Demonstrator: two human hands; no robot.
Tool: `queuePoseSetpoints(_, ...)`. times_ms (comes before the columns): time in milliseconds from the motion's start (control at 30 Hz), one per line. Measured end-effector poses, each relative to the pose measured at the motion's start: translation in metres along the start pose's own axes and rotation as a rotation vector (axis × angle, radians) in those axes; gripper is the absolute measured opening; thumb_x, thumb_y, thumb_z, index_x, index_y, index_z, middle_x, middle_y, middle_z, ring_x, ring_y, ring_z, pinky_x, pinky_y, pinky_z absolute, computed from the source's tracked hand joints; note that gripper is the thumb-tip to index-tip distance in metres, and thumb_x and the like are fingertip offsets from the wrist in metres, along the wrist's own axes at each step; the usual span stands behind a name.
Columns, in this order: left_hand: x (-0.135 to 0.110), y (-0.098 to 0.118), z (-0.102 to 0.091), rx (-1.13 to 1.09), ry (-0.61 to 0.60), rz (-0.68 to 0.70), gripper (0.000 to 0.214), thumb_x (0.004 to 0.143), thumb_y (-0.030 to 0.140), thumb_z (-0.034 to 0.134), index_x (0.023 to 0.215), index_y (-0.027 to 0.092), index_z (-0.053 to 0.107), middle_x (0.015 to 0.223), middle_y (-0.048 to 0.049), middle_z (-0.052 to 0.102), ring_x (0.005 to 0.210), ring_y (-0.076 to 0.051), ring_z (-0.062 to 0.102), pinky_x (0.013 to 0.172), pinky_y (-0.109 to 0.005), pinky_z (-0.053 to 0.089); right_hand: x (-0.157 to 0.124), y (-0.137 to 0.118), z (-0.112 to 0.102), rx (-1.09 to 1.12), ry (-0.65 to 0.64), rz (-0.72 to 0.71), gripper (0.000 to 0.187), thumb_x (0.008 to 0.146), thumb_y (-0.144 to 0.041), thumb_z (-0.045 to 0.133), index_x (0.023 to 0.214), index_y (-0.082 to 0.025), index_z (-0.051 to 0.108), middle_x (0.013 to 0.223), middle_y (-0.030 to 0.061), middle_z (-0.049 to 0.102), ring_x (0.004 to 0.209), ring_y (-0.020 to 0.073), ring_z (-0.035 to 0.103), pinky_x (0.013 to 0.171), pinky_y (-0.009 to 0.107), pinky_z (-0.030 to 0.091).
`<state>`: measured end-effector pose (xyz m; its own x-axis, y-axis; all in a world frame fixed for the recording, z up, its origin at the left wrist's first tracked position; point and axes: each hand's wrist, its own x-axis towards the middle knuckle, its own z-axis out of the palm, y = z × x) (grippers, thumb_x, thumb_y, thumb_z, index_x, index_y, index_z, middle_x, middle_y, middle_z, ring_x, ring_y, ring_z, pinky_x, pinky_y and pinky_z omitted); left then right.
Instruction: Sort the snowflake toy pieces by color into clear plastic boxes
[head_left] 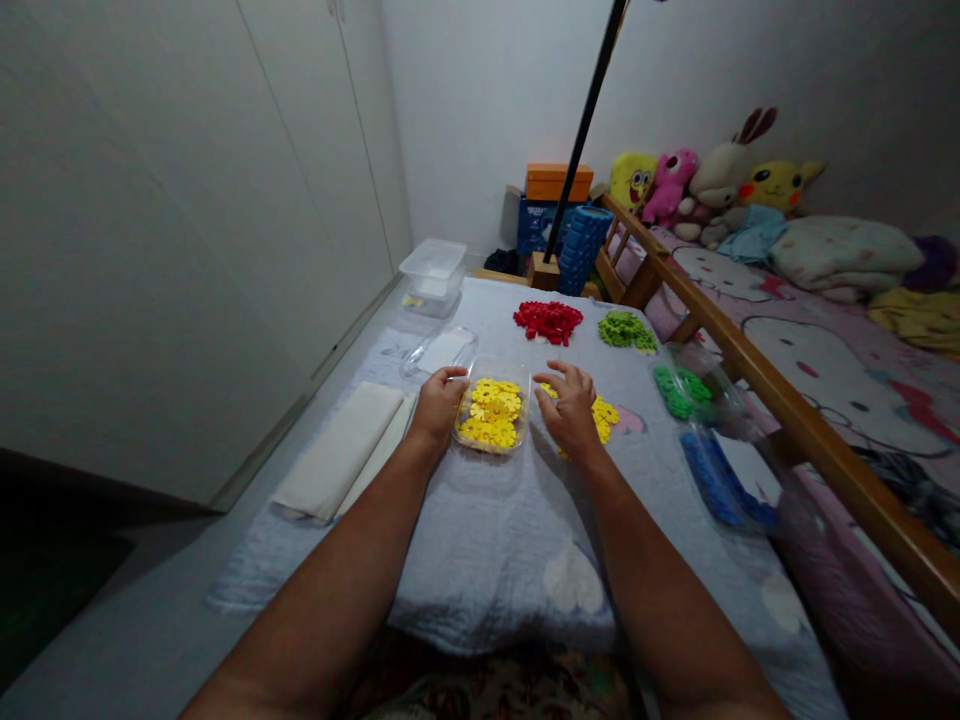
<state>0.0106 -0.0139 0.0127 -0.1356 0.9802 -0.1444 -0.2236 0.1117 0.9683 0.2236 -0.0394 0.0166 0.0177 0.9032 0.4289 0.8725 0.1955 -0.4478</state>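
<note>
A clear plastic container [491,365] stands on the cloth-covered table, holding several yellow flower-shaped pieces [495,408]. My left hand [439,402] grips its left side, fingers at the rim. Just off the container's right wall is my right hand [568,400], fingers apart and slightly curved. More yellow pieces [602,415] lie loose on the cloth under and beside that hand, which partly hides them. Whether its fingertips touch any piece is hard to see.
Behind are piles of red pieces [547,321] and light green pieces [625,330]. Containers of green pieces [681,392] and blue pieces [716,480] line the right edge by a wooden bed rail [750,350]. Left are a clear lid [441,352], folded cloth [341,445] and lidded box [435,275].
</note>
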Motion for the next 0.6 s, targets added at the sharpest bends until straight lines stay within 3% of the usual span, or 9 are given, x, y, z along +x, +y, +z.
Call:
queuePoseSetpoints(233,-0.002,0.002,0.000,0.029,0.014,0.013,0.041,0.060,0.033,0.067,0.098,0.017,0.065,0.063,0.0048,0.060,0.052,-0.012,0.051,0.050,-0.023,0.038,0.006,0.029,-0.007,-0.188,0.036,0.200,0.031,0.092,-0.026,0.057,0.114,-0.023,0.078,0.142,0.0116,0.061,0.132,0.0329,0.044,0.112,0.051,0.032)
queuePoseSetpoints(433,-0.001,0.002,0.001,0.021,0.019,0.001,0.043,0.059,0.033,0.067,0.098,0.017,0.065,0.064,0.0039,0.061,0.052,-0.012,0.051,0.051,-0.023,0.039,0.003,0.031,-0.008,-0.385,-0.108,0.259,0.031,0.091,-0.029,0.061,0.115,-0.021,0.078,0.146,0.0136,0.060,0.134,0.0357,0.043,0.111,0.052,0.030)
queuePoseSetpoints(600,-0.001,0.002,0.001,0.004,0.012,-0.001,0.043,0.060,0.033,0.069,0.100,0.017,0.066,0.065,0.0037,0.062,0.053,-0.013,0.052,0.052,-0.023,0.040,0.001,0.029,-0.008,-0.409,-0.175,0.251,0.027,0.092,-0.028,0.060,0.111,-0.022,0.078,0.140,0.0139,0.063,0.131,0.0351,0.043,0.108,0.052,0.029)
